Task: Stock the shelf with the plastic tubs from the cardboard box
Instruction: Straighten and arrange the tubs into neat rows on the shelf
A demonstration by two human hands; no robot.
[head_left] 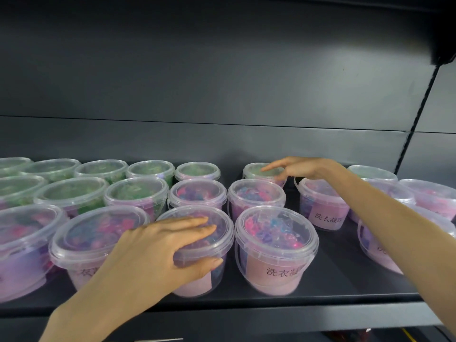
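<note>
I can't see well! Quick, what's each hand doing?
Left hand: gripping a clear front-row plastic tub of pink-purple pods.
Right hand: open, fingertips on a back-row green-filled tub.

The left hand [167, 245] sits low in the centre of the frame, palm down, fingers spread flat and thumb hooked underneath (a loose clasp, not a fist). Its bare forearm runs to the bottom left. The right hand [299, 169], right of centre, reaches forward with fingers extended, forearm stretching to the lower right edge.
</note>
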